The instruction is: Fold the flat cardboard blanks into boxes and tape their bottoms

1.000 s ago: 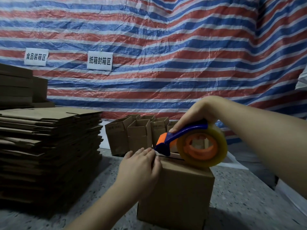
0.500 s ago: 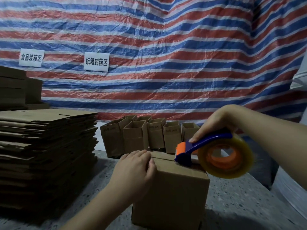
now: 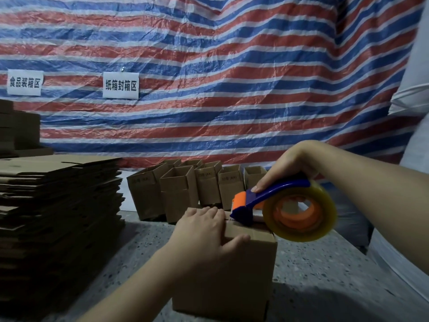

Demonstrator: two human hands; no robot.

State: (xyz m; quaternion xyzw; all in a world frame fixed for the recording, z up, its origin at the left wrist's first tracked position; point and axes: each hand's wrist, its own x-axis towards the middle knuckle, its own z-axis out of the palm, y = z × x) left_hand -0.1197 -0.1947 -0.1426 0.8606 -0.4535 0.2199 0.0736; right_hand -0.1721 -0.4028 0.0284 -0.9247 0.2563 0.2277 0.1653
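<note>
A folded cardboard box (image 3: 250,270) stands on the speckled table in front of me, closed flaps facing up. My left hand (image 3: 204,231) lies over its near left top edge, fingers across the flaps and thumb down the front face. My right hand (image 3: 285,166) grips the blue handle of a tape dispenser (image 3: 278,201) with an orange head and a roll of clear tape. The dispenser's head sits on the box top beside my left fingertips. A tall stack of flat cardboard blanks (image 3: 58,205) stands at the left.
Several open finished boxes (image 3: 183,189) stand in a row behind the box, against a red, white and blue striped tarp with two paper signs. More cardboard is piled at the far left (image 3: 18,129). White material (image 3: 404,259) lies at the right edge.
The dispenser travelled right along the box top over the first half second, then came back left beside my left fingers. My left hand's thumb has spread down the front face.
</note>
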